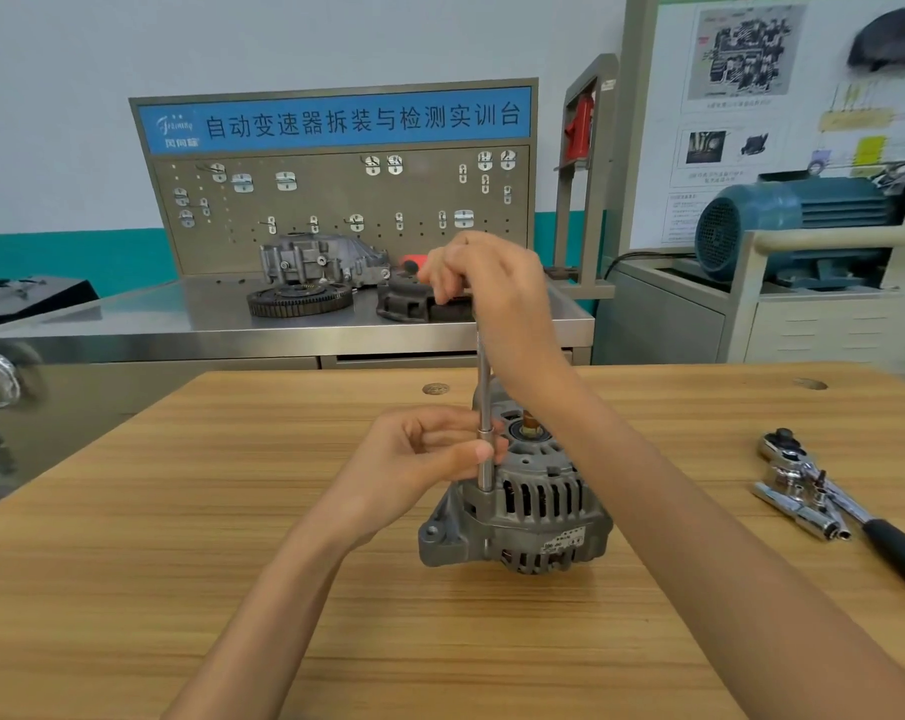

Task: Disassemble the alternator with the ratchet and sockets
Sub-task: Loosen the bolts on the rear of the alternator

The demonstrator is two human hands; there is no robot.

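A grey alternator point(528, 517) stands on the wooden table point(180, 537) with its shaft end up. A long chrome extension bar with a socket point(485, 418) stands upright on a bolt at the alternator's left rim. My right hand point(484, 272) grips the driver's handle at the top of the bar; a red and black end sticks out to the left. My left hand point(429, 454) pinches the lower bar and socket between thumb and fingers, just above the housing.
A ratchet with a black handle point(855, 511) and loose chrome sockets point(798, 506) lie on the table at the right. Behind stands a steel bench point(180, 319) with a gear ring, castings and a pegboard. A blue motor point(783, 226) sits at the far right.
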